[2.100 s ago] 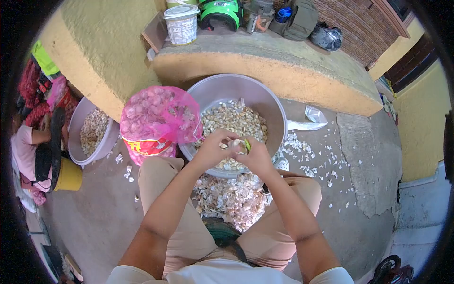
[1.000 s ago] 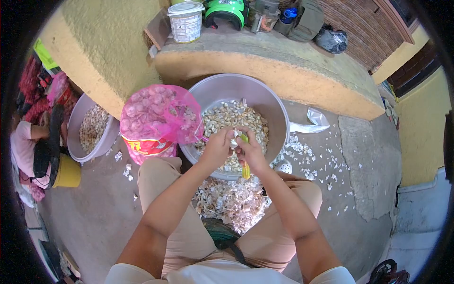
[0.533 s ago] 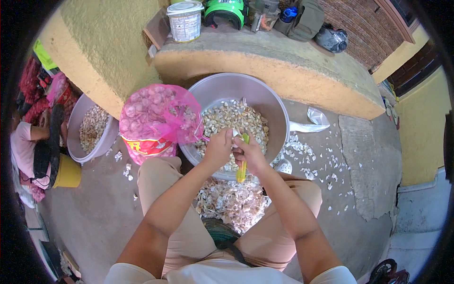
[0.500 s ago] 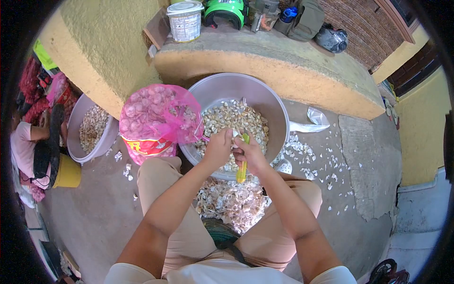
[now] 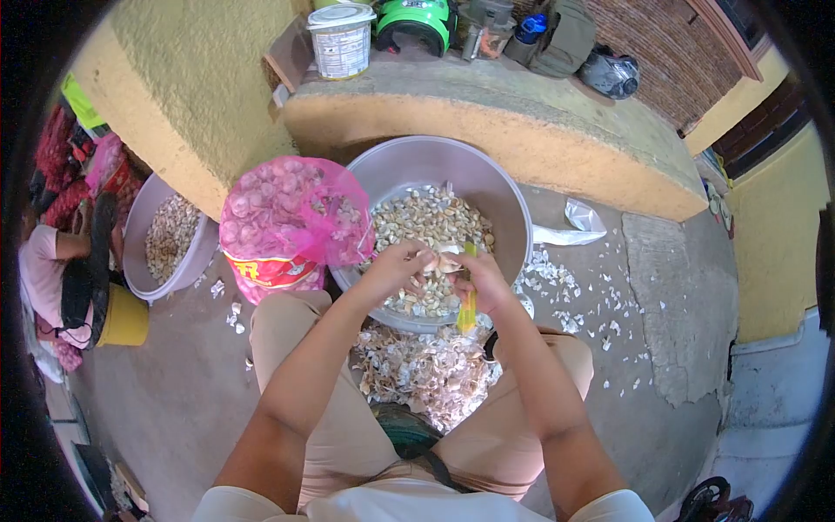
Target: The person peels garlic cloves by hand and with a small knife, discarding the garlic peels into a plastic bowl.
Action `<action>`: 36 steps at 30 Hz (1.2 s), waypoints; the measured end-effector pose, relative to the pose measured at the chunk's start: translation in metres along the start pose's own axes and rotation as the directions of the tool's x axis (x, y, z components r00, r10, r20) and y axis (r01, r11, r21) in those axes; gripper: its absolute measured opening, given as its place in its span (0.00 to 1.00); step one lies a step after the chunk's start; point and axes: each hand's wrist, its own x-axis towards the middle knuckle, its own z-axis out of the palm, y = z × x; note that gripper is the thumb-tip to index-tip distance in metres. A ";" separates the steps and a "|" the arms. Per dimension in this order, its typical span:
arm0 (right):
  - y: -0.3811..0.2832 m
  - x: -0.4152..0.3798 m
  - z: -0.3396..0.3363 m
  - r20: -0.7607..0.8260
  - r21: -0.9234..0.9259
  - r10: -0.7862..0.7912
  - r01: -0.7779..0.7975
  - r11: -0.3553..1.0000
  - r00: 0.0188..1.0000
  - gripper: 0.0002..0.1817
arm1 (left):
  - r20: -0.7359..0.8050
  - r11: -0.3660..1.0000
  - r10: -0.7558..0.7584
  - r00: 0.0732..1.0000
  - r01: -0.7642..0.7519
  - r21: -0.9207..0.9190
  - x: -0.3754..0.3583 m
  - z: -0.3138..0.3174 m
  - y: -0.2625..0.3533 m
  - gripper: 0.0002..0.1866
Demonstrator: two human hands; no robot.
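My right hand (image 5: 481, 281) is closed around a yellow-green cutter (image 5: 468, 304), which points up and down over the near rim of a large grey basin (image 5: 509, 191). Pinched between the fingertips of both hands is a pale garlic bulb (image 5: 448, 263). My left hand (image 5: 400, 268) holds the bulb's left side. Many garlic cloves (image 5: 435, 217) lie in the basin below. Left of the basin stands a pink mesh bag of garlic bulbs (image 5: 274, 209). A heap of peels (image 5: 426, 374) lies between my legs.
At the far left a person (image 5: 54, 261) sits by a second basin (image 5: 196, 252) of cloves and a yellow bucket (image 5: 123, 317). Peels are scattered on the floor at the right. A ledge (image 5: 487, 139) behind holds a white tub (image 5: 340, 43) and a green helmet (image 5: 416, 22).
My hands have moved slightly apart. The cutter has shifted a little to the right with my right hand, and the bulb now shows between my fingertips.
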 end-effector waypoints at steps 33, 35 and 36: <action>-0.001 -0.001 -0.001 0.196 -0.176 -0.176 0.212 0.961 0.965 0.06 | 0.241 0.935 -0.128 0.962 0.198 -0.295 0.003 -0.019 -0.011 0.09; 0.002 0.001 -0.004 0.216 -0.133 -0.160 0.191 0.972 0.963 0.07 | 0.230 0.927 -0.142 0.963 0.210 -0.309 0.001 -0.017 -0.009 0.08; 0.003 0.002 -0.004 0.223 -0.118 -0.148 0.177 0.977 0.964 0.08 | 0.225 0.924 -0.149 0.963 0.217 -0.316 0.000 -0.016 -0.009 0.08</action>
